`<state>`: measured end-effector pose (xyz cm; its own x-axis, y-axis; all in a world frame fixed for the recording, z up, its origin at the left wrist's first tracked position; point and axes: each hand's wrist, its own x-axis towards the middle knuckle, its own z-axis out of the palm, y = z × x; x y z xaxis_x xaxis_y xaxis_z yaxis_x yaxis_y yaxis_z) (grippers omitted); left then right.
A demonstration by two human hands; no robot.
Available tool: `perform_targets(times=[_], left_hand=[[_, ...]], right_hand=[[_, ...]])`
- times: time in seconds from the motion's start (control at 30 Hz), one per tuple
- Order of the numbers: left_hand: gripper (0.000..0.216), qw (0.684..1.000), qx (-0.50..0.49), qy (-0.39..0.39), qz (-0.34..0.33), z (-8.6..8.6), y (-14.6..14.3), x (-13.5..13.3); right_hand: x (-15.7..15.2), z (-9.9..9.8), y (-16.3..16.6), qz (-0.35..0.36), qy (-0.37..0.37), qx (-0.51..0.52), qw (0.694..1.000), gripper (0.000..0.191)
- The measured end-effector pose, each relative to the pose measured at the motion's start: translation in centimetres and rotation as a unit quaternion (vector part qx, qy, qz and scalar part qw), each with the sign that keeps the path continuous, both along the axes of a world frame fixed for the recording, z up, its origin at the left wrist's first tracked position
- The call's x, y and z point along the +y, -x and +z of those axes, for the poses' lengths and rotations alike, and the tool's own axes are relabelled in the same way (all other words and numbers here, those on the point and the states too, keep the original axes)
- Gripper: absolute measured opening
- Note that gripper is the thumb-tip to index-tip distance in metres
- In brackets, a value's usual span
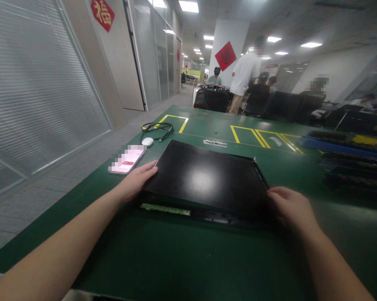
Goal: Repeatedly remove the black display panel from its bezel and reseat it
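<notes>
A dark, glossy LCD panel (203,175) is centred before me, its surface reflecting a bright spot. My left hand (137,180) grips its left edge, thumb on the edge and the other fingers partly hidden. At the right edge, the fingers of my right hand (291,207) are closed on the panel's side, where a black frame (261,172) shows along the border. A narrow green circuit board (165,209) runs below the near edge, left of centre. How far the panel is seated in the frame I cannot tell.
On the green table (188,259) beyond my left hand lie a phone (127,161), a white mouse (147,141) and a coiled black cable (157,130). Yellow tape (246,128) marks the far side. Dark stacked parts (348,167) stand right. Several people are in the background.
</notes>
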<state>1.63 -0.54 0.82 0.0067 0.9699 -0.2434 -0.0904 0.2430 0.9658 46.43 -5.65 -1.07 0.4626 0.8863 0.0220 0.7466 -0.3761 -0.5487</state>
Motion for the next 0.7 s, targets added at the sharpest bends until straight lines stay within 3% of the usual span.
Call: perform_targets(times=[0.33, 0.43, 0.53, 0.7], left_hand=[[0.053, 0.999, 0.027, -0.044, 0.011, -1.3, 0.3, 0.2], [0.057, 0.989, 0.107, -0.104, 0.015, -2.0, 0.9, 0.6], [0.058, 0.957, 0.227, -0.181, 0.026, -2.6, 1.6, 1.1], [0.066, 0.924, 0.329, -0.194, -0.008, -3.1, 2.4, 1.7]], right_hand=[[0.3, 0.0, -0.2, -0.011, 0.007, 0.011, 1.000, 0.032], [0.2, 0.0, -0.2, -0.010, 0.003, 0.011, 1.000, 0.031], [0.1, -0.1, -0.2, -0.007, 0.001, 0.006, 1.000, 0.031], [0.1, -0.1, -0.2, -0.009, -0.001, 0.011, 1.000, 0.031]])
